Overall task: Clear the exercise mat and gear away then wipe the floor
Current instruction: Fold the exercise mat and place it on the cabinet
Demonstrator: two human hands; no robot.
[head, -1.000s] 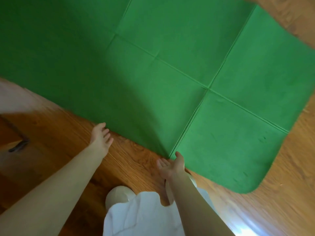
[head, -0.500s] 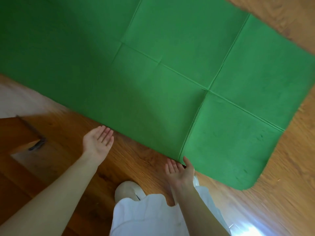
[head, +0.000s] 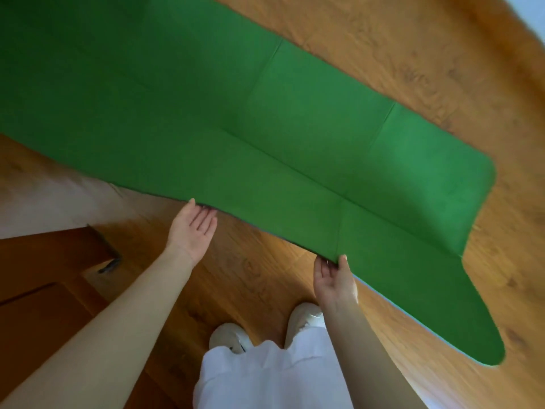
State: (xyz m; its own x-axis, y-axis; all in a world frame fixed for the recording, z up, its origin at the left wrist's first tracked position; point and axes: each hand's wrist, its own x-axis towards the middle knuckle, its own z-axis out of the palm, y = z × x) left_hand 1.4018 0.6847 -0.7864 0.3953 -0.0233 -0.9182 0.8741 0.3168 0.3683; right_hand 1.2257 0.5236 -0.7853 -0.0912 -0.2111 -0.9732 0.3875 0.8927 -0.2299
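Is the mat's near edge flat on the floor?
No: left hand and right hand lift the near edge of the green mat off the wooden floor.

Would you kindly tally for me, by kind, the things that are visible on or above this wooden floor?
Green exercise mat: 1
Hands: 2, left hand and right hand
White shoes: 2, left shoe and right shoe
Dark wooden furniture piece: 1
Total: 6

white shoes [head: 227, 338], white trousers [head: 265, 379], perhaps a dark wooden cabinet [head: 44, 261].
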